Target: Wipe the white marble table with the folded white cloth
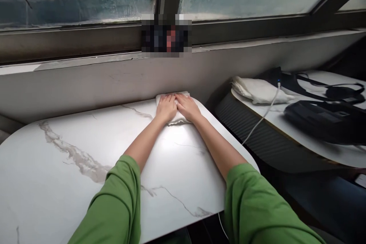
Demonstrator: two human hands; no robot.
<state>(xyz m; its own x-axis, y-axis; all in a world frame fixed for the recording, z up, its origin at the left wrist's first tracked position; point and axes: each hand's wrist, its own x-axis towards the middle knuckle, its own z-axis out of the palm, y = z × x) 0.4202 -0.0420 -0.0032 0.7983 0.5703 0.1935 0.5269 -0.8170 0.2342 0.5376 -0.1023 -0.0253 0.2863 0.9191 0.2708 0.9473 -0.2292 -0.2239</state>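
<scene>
Both my hands lie flat, side by side, on a folded white cloth (179, 119) at the far edge of a white marble-patterned table (126, 133). The fingers of my left hand (167, 108) are stretched out over the cloth's left part. Touching it near the fingertips, my right hand (187, 107) presses on the right part, also with straight fingers. Neither hand is wrapped around the cloth. Its lower edge and a strip along the top show around my hands; the rest is covered.
A wall (120, 84) with windows above borders the table's far side. To the right stands a second table (320, 152) with a crumpled white cloth (257, 90), a black bag-like item (326, 122) and dark straps. A white cable (261, 119) hangs over its edge.
</scene>
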